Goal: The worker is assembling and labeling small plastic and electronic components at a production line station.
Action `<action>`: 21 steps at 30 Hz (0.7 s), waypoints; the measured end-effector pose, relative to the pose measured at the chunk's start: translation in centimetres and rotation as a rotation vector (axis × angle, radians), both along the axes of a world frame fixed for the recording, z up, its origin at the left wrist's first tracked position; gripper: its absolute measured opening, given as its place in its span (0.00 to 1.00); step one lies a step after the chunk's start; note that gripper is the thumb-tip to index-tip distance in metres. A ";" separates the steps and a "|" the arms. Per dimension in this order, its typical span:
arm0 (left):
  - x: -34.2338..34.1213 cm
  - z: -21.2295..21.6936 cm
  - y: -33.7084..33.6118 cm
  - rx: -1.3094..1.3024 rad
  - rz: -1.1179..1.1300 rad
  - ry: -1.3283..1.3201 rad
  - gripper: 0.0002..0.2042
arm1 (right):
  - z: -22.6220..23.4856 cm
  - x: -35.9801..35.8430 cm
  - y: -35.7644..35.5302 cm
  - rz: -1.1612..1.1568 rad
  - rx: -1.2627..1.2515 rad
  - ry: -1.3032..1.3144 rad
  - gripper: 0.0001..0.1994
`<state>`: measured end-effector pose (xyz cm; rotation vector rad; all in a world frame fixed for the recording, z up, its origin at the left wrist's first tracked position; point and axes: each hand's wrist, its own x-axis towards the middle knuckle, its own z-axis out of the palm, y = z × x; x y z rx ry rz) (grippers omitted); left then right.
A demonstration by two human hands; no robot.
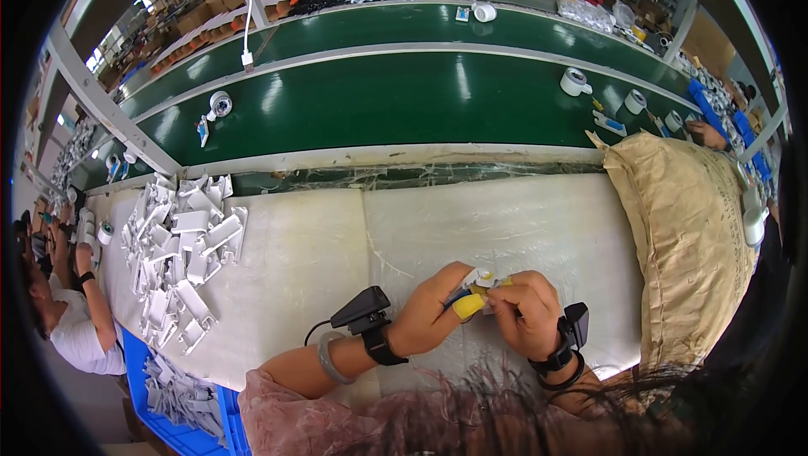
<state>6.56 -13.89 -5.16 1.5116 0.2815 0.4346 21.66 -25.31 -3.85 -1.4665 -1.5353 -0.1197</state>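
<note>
Above the covered table, my left hand (427, 311) is closed around a small white and blue plastic part (479, 276). A yellow cover wraps the tip of its thumb. My right hand (528, 311) meets it from the other side, its thumb and forefinger pinched at the part's right end, where a bit of yellow shows. The fingers hide most of the part, so its exact kind is unclear. Both wrists wear black straps with small black devices.
White plastic housings (187, 246) are heaped at the left; a blue crate (160, 418) of similar pieces stands below. A brown sack (686, 246) bulges at the right. Beyond runs a green conveyor (370, 107) carrying round white units (576, 82). A co-worker (80, 321) sits far left.
</note>
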 end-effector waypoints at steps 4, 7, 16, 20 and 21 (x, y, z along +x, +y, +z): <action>0.0 0.3 -0.1 0.072 0.020 0.012 0.14 | 0.1 0.1 -0.1 -0.002 0.003 -0.014 0.12; 0.0 0.4 0.0 0.009 0.017 0.023 0.14 | 0.1 0.3 0.2 0.018 0.009 -0.019 0.12; 0.2 0.2 0.0 0.094 0.013 -0.058 0.11 | 0.0 0.2 -0.1 0.013 -0.006 -0.003 0.11; 0.0 0.4 0.0 0.216 0.056 -0.028 0.12 | -0.1 0.1 0.1 0.021 0.010 -0.018 0.10; -0.1 0.5 0.0 0.227 0.065 0.009 0.14 | -0.1 0.0 0.1 0.024 0.012 -0.009 0.10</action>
